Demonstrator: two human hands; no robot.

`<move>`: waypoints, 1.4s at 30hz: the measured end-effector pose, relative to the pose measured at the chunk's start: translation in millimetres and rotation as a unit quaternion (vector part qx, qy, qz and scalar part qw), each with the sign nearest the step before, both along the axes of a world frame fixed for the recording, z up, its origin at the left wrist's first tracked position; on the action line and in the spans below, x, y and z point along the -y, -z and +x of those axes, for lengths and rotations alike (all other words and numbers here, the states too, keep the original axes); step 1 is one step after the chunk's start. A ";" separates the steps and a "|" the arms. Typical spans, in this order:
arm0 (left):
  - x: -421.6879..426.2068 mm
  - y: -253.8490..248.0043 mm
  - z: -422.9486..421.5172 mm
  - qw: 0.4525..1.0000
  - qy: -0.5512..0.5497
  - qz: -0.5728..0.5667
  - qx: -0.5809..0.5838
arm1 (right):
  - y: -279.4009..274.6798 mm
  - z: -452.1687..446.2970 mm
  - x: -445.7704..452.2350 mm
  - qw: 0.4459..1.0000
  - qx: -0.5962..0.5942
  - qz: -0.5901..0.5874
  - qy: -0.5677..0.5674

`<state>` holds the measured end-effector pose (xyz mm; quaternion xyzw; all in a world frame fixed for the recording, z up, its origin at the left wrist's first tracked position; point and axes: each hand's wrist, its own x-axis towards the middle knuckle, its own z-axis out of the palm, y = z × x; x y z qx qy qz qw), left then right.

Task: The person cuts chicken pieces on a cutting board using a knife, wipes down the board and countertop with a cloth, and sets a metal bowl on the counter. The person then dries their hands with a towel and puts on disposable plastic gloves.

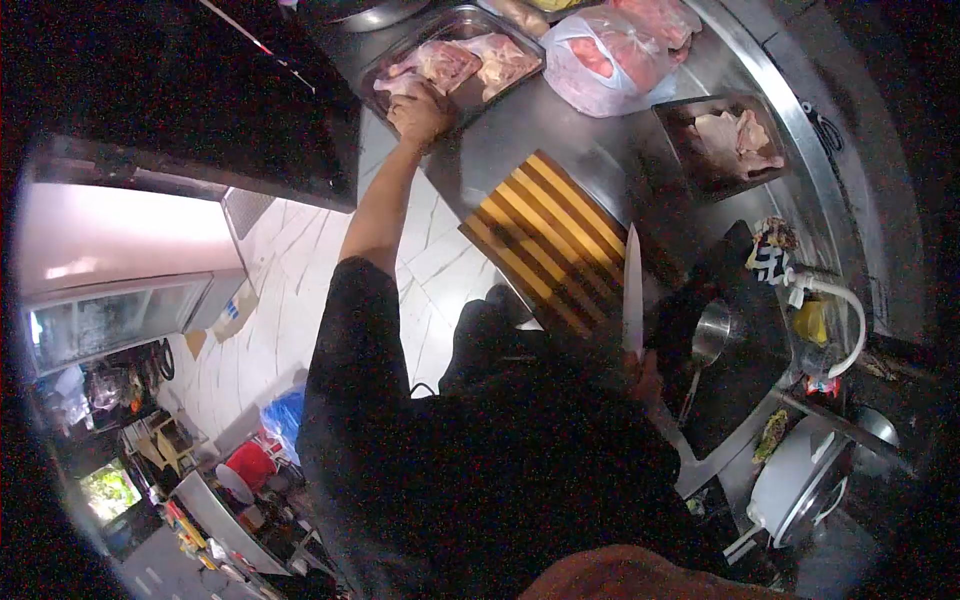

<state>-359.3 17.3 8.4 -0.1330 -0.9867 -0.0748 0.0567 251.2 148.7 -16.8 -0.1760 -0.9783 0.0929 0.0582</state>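
Observation:
My left hand (420, 113) is at the near left end of a metal tray (467, 15), its fingers curled over a raw chicken piece (396, 83). More raw chicken pieces (505, 65) lie beside it in that tray. My right hand (645, 376), dim in shadow, is closed round the handle of a large knife (633, 290). The blade points away from me, along the right side of a striped wooden cutting board (550, 235). No food shows on the board. Another metal tray (675, 130) to the right holds pieces of raw chicken (735, 142).
A plastic bag of raw meat (605, 60) sits between the trays. At the right are a sink with a metal saucepan (712, 330), a faucet hose (850, 300) and a large pot (795, 475). Shelves with items (225, 510) stand at the lower left.

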 end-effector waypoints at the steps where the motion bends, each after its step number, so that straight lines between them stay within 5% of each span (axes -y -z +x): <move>1: -4.1 5.7 -6.7 1.000 -0.016 -0.014 -0.021 | 2.4 -1.0 1.1 0.997 -0.010 0.063 -0.039; 6: -9.1 9.5 -25.8 0.996 -0.081 0.031 0.023 | 8.3 -0.2 0.6 0.918 -0.028 0.361 -0.162; 10: -13.1 11.4 -54.4 0.968 -0.182 0.157 0.073 | 8.0 6.7 -0.3 0.873 -0.022 0.450 -0.186; 13: -1.5 -6.8 -49.9 0.975 -0.118 0.167 0.090 | 8.0 12.3 -2.4 0.852 -0.019 0.484 -0.199; 15: 16.0 12.6 -80.5 0.896 -0.063 0.390 0.204 | 7.9 16.1 -4.1 0.843 -0.012 0.496 -0.209; 17: 17.7 -55.6 -33.7 0.718 -0.082 0.598 0.346 | 9.4 19.7 -6.0 0.834 -0.002 0.507 -0.218; 19: 47.7 -18.2 -69.8 0.557 0.105 0.685 0.458 | 9.2 19.4 -6.1 0.834 -0.007 0.507 -0.219; 20: 51.1 0.5 -74.9 0.522 0.057 0.731 0.436 | 8.5 18.2 -5.8 0.839 -0.025 0.504 -0.203; 21: 49.6 -15.7 -54.6 0.486 0.013 0.773 0.408 | 6.5 15.8 -5.1 0.844 -0.043 0.500 -0.188; 25: 49.6 -106.5 27.6 0.310 0.118 0.793 0.510 | -1.0 13.6 -0.7 0.864 -0.106 0.473 -0.134; 28: 41.4 -88.7 21.0 0.427 0.045 0.785 0.446 | -1.5 18.3 -3.9 0.883 -0.140 0.428 -0.132; 29: 39.0 -50.8 -2.7 0.428 0.094 0.765 0.472 | -1.7 20.6 -5.1 0.884 -0.146 0.423 -0.136; 32: 19.9 -96.7 69.0 0.376 0.167 0.693 0.592 | -15.8 23.2 -0.4 0.870 -0.135 0.451 -0.147; 35: 6.3 -72.6 114.7 0.491 0.215 0.581 0.613 | -26.6 21.6 -1.2 0.875 -0.103 0.451 -0.141; 37: -1.6 -73.6 163.3 0.657 0.226 0.465 0.549 | -10.1 31.4 -4.2 0.887 -0.082 0.437 -0.125; 38: -7.0 -57.4 179.2 0.705 0.334 0.422 0.462 | -14.2 30.3 -2.2 0.982 -0.085 0.166 0.020; 39: -12.7 -55.4 201.0 0.738 0.372 0.387 0.408 | -25.5 21.7 4.4 0.976 -0.077 -0.123 0.164; 40: -15.0 -73.0 226.6 0.770 0.410 0.367 0.324 | -41.7 10.0 12.5 0.867 -0.060 -0.399 0.292; 42: -23.4 -64.7 245.3 0.779 0.569 0.235 0.119 | -92.3 -11.5 29.2 0.879 -0.024 -0.322 0.351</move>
